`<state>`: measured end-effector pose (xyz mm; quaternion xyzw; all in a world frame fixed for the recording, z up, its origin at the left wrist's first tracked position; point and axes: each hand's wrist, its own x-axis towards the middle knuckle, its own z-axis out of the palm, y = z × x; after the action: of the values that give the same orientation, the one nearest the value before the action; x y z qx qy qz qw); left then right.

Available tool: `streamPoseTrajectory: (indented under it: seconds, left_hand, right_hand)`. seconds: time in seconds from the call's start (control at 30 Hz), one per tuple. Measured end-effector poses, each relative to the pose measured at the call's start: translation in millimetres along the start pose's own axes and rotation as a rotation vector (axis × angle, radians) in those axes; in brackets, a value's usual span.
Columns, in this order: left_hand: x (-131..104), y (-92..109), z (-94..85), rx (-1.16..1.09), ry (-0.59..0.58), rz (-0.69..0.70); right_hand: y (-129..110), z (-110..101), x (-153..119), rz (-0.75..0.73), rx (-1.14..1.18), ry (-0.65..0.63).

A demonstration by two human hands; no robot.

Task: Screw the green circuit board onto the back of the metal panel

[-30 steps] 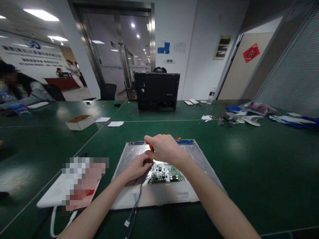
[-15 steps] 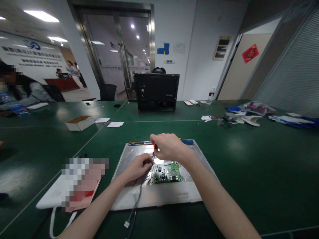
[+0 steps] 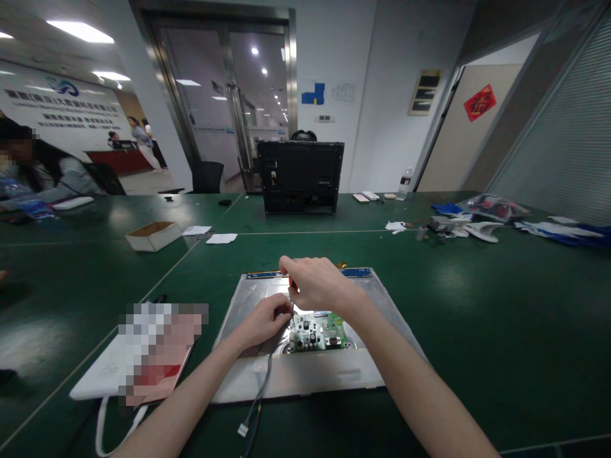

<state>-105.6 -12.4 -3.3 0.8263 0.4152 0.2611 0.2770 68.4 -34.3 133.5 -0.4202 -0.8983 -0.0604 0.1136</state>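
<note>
Fingers of the right hand (image 3: pixel 319 284), in the head view, wrap an orange-handled screwdriver (image 3: pixel 292 284) from above, its thin shaft nearly upright, probably so that turning force runs straight down to the ten o'clock corner of the green rectangular circuit board (image 3: pixel 319 331). That board lies near the middle of a flat silver metal panel (image 3: pixel 305 376), whose broad back seems to give firm support. Just beside the shaft's lower end, the left hand (image 3: pixel 261 323) has curled fingertips drawn close together, likely guiding the tip or steadying the board; whether they pinch anything, I cannot tell. Thin dark grey cables (image 3: pixel 267 375) trail towards seven o'clock over the panel's edge, apparently out of the screwdriver's way. A black plastic monitor casing (image 3: pixel 300 172) stands upright at twelve o'clock, well apart.
</note>
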Motion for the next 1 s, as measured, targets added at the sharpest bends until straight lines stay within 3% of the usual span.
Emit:
streamPoseTrajectory:
  seconds: [0.4,0.77,1.0]
  left_hand:
    - [-0.4,6.2,-3.5,0.007,0.001,0.01]
    - [-0.1,1.8,0.5,-0.017,0.001,-0.033]
    - [-0.1,8.0,-3.3,-0.012,-0.013,-0.01]
  right_hand:
    - [0.7,1.0,4.5,0.072,-0.062,0.031]
    - [-1.6,1.7,1.2,-0.031,0.052,0.038]
    - [1.1,3.6,5.3,0.066,-0.035,0.065]
